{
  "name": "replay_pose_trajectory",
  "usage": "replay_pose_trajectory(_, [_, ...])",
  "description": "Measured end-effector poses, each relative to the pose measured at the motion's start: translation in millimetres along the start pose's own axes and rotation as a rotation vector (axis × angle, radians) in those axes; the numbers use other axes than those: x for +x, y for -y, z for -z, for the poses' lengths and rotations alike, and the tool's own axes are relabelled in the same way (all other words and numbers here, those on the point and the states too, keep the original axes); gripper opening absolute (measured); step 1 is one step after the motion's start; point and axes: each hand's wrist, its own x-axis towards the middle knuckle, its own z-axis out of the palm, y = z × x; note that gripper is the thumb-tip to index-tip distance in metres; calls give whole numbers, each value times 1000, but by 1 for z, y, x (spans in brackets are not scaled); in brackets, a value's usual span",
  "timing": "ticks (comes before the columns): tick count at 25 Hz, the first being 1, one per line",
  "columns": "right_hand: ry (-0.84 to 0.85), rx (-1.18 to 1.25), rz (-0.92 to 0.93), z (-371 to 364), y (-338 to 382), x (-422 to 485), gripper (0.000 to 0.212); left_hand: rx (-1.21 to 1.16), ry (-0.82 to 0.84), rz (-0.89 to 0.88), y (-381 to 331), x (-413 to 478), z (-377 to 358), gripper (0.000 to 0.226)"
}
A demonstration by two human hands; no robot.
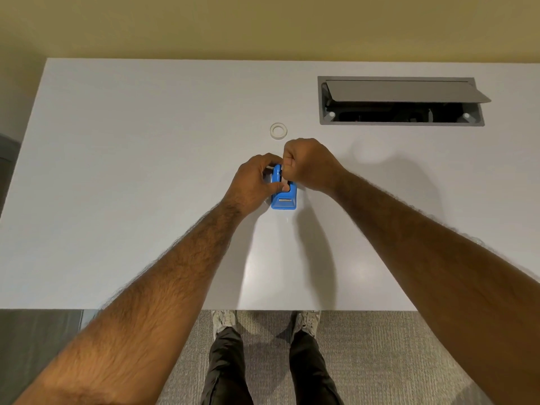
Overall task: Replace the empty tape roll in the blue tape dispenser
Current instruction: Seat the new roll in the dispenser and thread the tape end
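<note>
Head view: grips the blue tape dispenser (284, 200) mid-bench (146, 141), left hand (257, 179) fingers curled round its side. Pinches its far top with curled right hand (309, 165) fingers. Shows a white tape roll (278, 131) flat just beyond.

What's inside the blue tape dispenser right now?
Mostly covered: the left hand grips the blue plastic tape dispenser, and the curled fingers of the right hand reach in. Only a dark gap shows; any roll inside is hidden.
</note>
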Motion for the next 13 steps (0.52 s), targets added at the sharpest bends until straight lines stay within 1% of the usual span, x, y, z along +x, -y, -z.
replay_pose_trajectory(3, [40,61,-32,6,-7,-4,13,-5,-4,-2,0,0,0,50])
replay_pose_trajectory(5, [105,106,-117,12,-11,-3,15,-1,-6,-2,0,0,0,49])
replay_pose_trajectory(7, [126,135,-140,16,-12,-5,19,7,-7,-7,0,0,-1,50])
replay_pose_trajectory(11, [147,31,-79,15,-7,-12,21,2,-6,-8,-1,-1,-1,49])
replay_pose_trajectory(13, [120,-30,-89,11,-5,-12,22,0,-5,-6,-2,-1,0,48])
